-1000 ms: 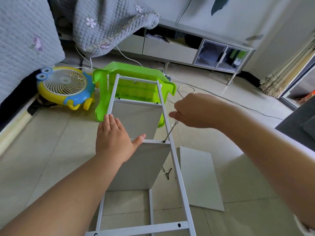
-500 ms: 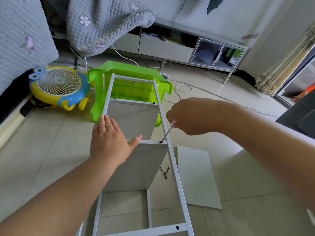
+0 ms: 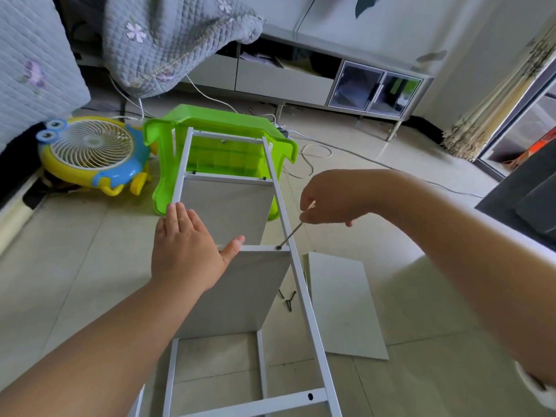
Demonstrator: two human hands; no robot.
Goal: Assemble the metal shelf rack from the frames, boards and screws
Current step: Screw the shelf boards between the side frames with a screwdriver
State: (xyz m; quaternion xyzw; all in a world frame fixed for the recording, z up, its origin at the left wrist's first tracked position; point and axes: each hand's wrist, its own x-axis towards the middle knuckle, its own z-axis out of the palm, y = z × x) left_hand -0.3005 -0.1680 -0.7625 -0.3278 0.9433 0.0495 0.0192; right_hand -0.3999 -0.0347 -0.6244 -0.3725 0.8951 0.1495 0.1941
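Thin, stiff shelf board [image 3: 240, 284] standing edge-up inside the white metal frame [image 3: 304, 296] on the floor — probably light, tippy. Left hand [image 3: 186, 251] spread flat, steadying its top edge; right hand [image 3: 328, 200] pinching a screwdriver [image 3: 290, 236] at the corner screw [image 3: 279, 248] — best braced near that corner.

A green plastic stool [image 3: 168, 164] is seen tipped on its side on the tiled floor [image 3: 75, 251] near the centre. At nine o'clock from it, a yellow-and-blue cartoon fan [image 3: 90, 152] is laid against the base of a quilted grey cover [image 3: 33, 64]. A second grey quilt [image 3: 168, 40] is draped at eleven o'clock. A low TV cabinet [image 3: 301, 82] with glass doors is set at one o'clock, and white cables [image 3: 316, 152] are trailed beneath it. Pale curtains [image 3: 496, 97] are hung at two o'clock.
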